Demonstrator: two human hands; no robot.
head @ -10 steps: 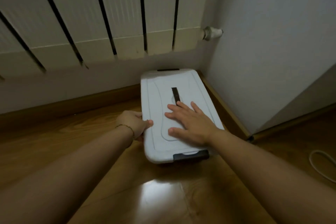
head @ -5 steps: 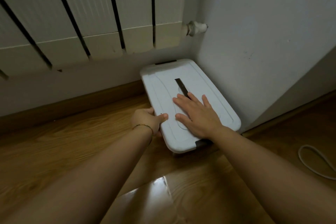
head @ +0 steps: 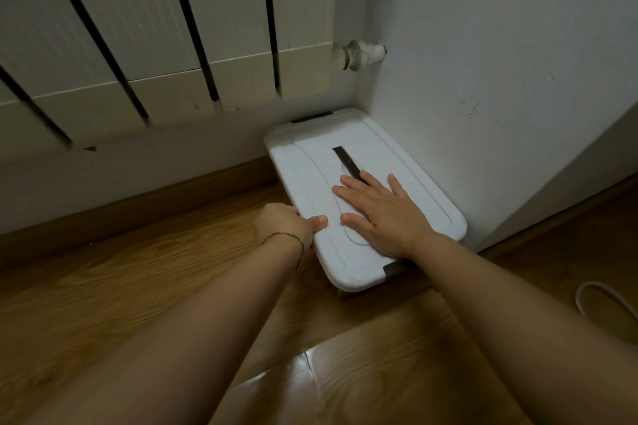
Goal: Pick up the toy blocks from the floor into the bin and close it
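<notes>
1. The white bin point(head: 448, 217) stands on the wood floor point(head: 138, 269), in the corner below the radiator point(head: 138, 45), just beside the right-hand wall point(head: 500, 45).
2. Its lid point(head: 303, 169) is seated on top. The contents are hidden beneath it, and the bin's body shows only as a sliver under the near corner.
3. A dark strip point(head: 347, 160) runs along the middle of the lid, its near end covered by fingers. Lettering, if any, on lid or strip cannot be made out.
4. A dark latch point(head: 397, 267) sits at the near end, partly behind the right wrist. A second dark latch point(head: 310, 118) shows at the far end.
5. Hands: the right hand point(head: 383, 214) lies flat on the lid, fingers straight and spread. The left hand point(head: 286, 224) grips the lid's left edge, thumb on top, fingers curled out of sight.
6. A thin bracelet point(head: 286, 238) circles the left wrist.
7. A valve point(head: 360, 53) projects from the radiator's right end.
8. A white cable point(head: 600, 307) loops on the floor, cut off at the right edge.
</notes>
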